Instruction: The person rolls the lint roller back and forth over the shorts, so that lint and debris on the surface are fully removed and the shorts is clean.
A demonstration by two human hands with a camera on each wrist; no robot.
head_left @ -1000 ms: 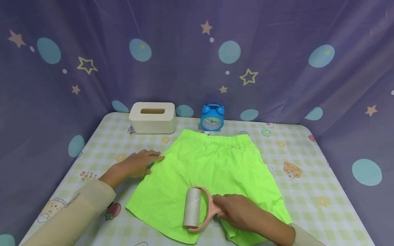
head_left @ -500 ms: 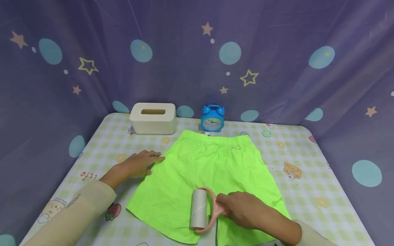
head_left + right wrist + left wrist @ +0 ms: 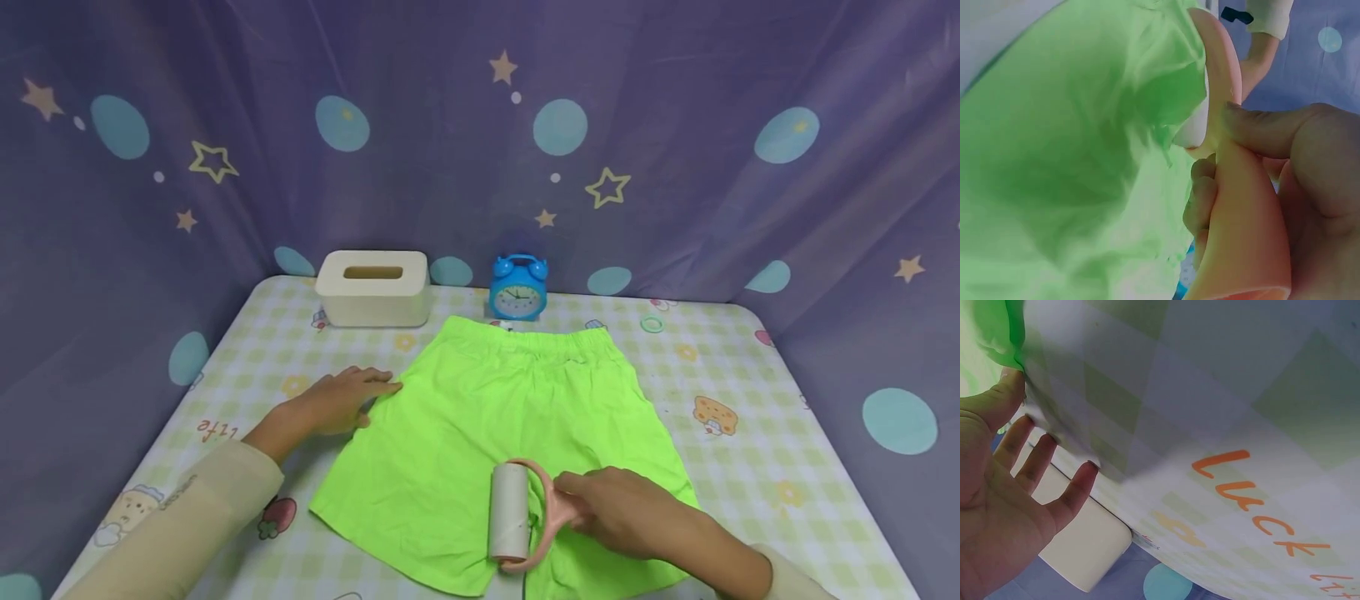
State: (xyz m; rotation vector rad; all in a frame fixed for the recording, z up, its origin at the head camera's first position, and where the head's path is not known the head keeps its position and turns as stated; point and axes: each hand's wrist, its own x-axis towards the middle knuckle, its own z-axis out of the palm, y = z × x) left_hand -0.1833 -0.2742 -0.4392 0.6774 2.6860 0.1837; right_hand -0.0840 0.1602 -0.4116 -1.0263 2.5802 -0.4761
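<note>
Neon green shorts [image 3: 435,467] lie spread on the table, waistband toward the back. My right hand [image 3: 626,510] grips the pink handle of a lint roller [image 3: 510,512]. Its pale roll rests on the shorts near the gap between the two legs. In the right wrist view, thumb and fingers wrap the handle [image 3: 1244,231], and shorts cloth hides part of the roll. On the left edge of the shorts rests my left hand [image 3: 337,402]. The left wrist view shows its thumb at the cloth edge and its fingers [image 3: 1075,487] spread, tips on the tablecloth.
A cream tissue box [image 3: 373,300] stands at the back left, beside a blue alarm clock [image 3: 517,292]. A small green ring [image 3: 652,324] lies at the back right. The checked tablecloth [image 3: 780,442] covers the table, with a purple curtain [image 3: 450,167] behind.
My right hand has moved the lint roller to the right across the shorts, from the left leg toward the gap between the legs. My left hand has stayed in place.
</note>
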